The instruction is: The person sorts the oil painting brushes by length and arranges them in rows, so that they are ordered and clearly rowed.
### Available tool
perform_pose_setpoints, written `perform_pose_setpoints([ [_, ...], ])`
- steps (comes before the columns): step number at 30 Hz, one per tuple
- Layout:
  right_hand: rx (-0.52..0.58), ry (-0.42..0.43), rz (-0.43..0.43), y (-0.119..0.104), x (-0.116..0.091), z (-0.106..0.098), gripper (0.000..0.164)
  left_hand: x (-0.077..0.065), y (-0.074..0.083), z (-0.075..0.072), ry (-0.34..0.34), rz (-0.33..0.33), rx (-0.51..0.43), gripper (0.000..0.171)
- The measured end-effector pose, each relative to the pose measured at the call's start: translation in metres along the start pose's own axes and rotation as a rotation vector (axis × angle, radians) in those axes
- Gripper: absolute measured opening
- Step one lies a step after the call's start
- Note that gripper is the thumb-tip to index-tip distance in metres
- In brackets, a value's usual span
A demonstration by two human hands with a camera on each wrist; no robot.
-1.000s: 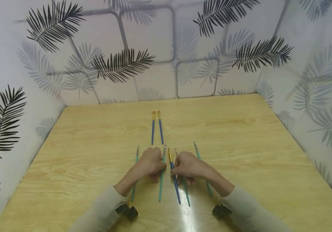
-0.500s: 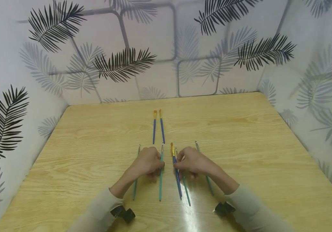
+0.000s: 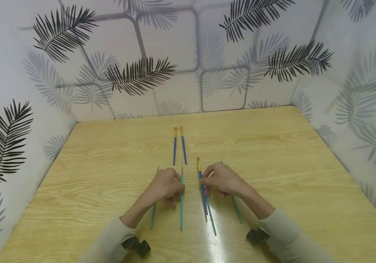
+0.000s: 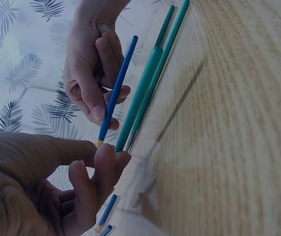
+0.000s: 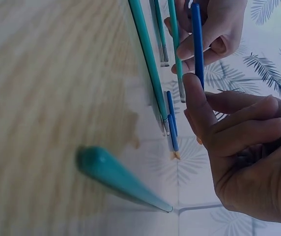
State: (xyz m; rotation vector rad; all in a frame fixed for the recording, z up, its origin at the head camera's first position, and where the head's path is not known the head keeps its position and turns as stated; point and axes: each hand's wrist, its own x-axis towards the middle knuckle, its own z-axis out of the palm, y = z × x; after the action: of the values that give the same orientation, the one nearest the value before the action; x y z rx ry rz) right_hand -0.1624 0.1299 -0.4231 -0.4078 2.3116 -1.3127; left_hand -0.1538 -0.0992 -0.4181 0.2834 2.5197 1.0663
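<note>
Over the table (image 3: 273, 146), my right hand (image 3: 221, 179) pinches a blue brush (image 3: 204, 197); my left hand (image 3: 167, 185) pinches a teal brush (image 3: 181, 210). Both look light, stiff and slick, best held mid-handle.

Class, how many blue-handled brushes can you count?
3: a left brush and a right brush lying side by side farther back, and a third brush pinched in the right hand. None seems hidden.
</note>
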Motion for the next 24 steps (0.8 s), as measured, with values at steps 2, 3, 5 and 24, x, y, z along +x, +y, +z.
perform_pose_setpoints([
  [2,0.001,0.019,-0.005,0.0,0.001,-0.002,0.019,-0.001,-0.001,-0.001,0.001,-0.009,-0.007,0.045],
  [3,0.001,0.028,-0.005,0.001,0.001,-0.002,0.02,-0.002,-0.002,-0.001,0.002,-0.012,-0.009,0.044],
  [5,0.007,0.038,-0.006,0.001,0.002,-0.004,0.022,-0.003,-0.003,-0.002,0.004,-0.012,-0.014,0.044],
  [24,-0.019,0.094,-0.088,0.002,0.007,-0.016,0.03,-0.012,-0.008,-0.01,0.04,0.03,-0.009,0.042],
])
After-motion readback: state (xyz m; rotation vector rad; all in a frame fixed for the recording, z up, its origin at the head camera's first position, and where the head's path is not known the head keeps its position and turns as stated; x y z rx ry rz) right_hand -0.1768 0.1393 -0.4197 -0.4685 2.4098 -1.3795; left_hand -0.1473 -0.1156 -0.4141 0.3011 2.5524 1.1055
